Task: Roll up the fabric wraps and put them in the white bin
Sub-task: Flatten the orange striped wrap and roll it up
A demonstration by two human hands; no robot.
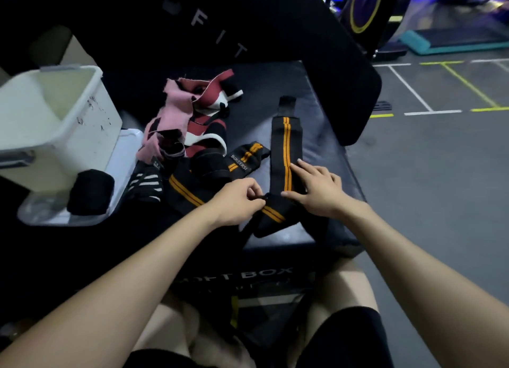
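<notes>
The white bin (55,114) stands at far left, well apart from the work. A rolled black wrap (91,191) lies just below it; the pink wraps (176,114) lie to its right. Further right, the left hand (237,199) pinches the near end of the black-and-orange wrap (286,152). The right hand (316,188) lies flat on the wrap, fingers straight, pressing it to the soft box (330,136). The wrap's long axis runs away from both hands, so rolling should proceed forward from the pinched end.

White bin (55,125) at left on its lid (121,158), rolled wrap (91,191) before it — loose wraps (192,125) right, atop padded box (325,136).
</notes>
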